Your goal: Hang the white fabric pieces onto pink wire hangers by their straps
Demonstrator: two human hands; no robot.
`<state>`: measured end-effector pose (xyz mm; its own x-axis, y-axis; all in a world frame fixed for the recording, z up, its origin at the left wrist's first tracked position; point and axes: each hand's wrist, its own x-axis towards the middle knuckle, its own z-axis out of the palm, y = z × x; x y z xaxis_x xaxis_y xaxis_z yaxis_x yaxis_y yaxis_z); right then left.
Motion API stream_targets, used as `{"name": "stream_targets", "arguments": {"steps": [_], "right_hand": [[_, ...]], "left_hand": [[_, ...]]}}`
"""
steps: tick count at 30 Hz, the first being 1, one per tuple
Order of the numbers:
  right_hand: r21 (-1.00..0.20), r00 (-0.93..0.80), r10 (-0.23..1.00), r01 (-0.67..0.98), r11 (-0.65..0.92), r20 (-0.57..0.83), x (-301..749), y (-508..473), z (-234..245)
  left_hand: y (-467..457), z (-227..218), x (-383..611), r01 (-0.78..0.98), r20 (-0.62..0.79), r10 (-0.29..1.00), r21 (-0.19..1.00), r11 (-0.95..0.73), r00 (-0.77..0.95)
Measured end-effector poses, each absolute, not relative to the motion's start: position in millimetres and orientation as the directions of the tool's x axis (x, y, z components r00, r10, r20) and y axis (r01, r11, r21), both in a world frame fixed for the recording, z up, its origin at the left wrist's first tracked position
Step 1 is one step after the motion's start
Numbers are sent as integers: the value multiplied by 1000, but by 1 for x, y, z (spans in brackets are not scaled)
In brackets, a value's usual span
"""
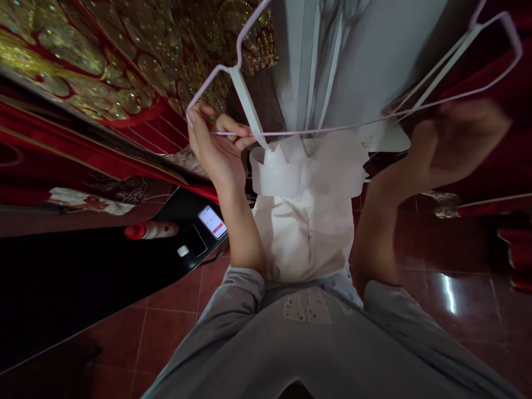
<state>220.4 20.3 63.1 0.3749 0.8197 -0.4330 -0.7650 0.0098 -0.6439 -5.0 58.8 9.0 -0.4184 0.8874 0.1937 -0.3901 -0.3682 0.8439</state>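
A lilac wire clothes hanger (332,128) spans the view in front of me, its lower bar running from left to right. My left hand (218,138) is closed around its left corner, with fingers at the bar. A white strap (248,105) loops over the left notch, and another white strap (446,69) over the right one. Below the bar hangs a white garment (307,221) with a ruffled upper edge. Close under the hanger's right end is my right hand (453,144), its fingers bent but smeared by motion; whether it holds anything is unclear.
Red and gold sequinned fabric (137,61) hangs at the left, with pale grey cloth (366,55) behind the hanger. A black table (83,277) at the left bears a lit phone (212,221), a red-capped bottle (152,230) and a small white case (183,251). Red tiles cover the floor.
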Motion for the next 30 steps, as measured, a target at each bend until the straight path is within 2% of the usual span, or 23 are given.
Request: {"name": "stream_targets", "arguments": {"steps": [2, 6, 9, 11, 14, 17, 20, 23, 25, 28, 30], "right_hand": [[-701, 368, 850, -714, -3, -378, 211, 21, 58], [-729, 330, 885, -684, -14, -327, 198, 21, 43], [-778, 208, 972, -627, 46, -111, 198, 26, 27], [-791, 167, 986, -602, 109, 9, 202, 30, 16], [-807, 176, 983, -573, 141, 46, 209, 34, 4], [-796, 146, 985, -585, 156, 86, 212, 35, -2], [-767, 142, 985, -620, 164, 96, 211, 36, -5], [-762, 141, 981, -619, 191, 131, 208, 36, -6], [-762, 144, 978, -612, 210, 153, 207, 38, -8], [-786, 143, 975, -577, 223, 172, 209, 40, -13], [-812, 121, 976, -541, 218, 181, 212, 42, -14]], "left_hand": [[61, 5, -6, -365, 193, 887, 859, -359, -419], [61, 3, -6, -390, 208, 882, 837, -385, -424], [58, 4, -3, -410, 223, 885, 822, -396, -408], [51, 2, 0, -383, 221, 897, 846, -372, -383], [34, -4, 7, -350, 193, 927, 885, -306, -322], [13, -9, 14, -280, 222, 959, 923, -265, -177], [-4, -4, 17, -119, 314, 946, 939, -322, -84], [-13, 15, 13, -28, 384, 918, 921, -388, -97], [-12, 33, 7, -68, 391, 911, 913, -402, -128], [-3, 58, -9, -235, 402, 906, 875, -423, -134], [4, 66, -21, -345, 329, 927, 861, -372, -179]]}}
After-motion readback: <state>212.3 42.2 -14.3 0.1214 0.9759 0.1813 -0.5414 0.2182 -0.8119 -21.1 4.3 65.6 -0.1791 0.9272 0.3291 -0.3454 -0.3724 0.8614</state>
